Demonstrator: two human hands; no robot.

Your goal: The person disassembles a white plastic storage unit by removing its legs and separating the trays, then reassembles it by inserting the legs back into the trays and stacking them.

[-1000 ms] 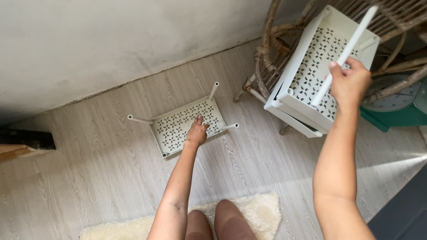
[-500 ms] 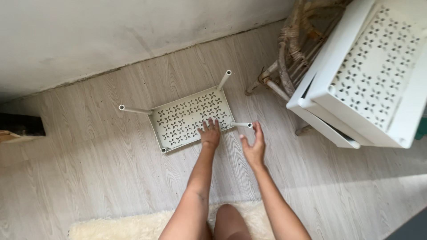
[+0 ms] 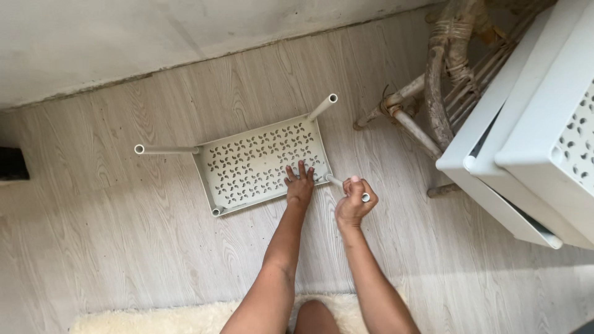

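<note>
- pale wood-look plank floor [image 3: 124, 247]
- perforated white shelf tray [image 3: 260, 164] sitting mid-floor, close to the wall edge
- fluffy cream rug [image 3: 154, 318] along the near edge
- wicker chair [image 3: 433, 105] legs in the far right corner

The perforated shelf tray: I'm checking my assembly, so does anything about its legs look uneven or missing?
Yes. The tray has tubes at three corners, the right hand gripping one tube. The near-left corner socket shows none. The left hand presses the tray.
</note>
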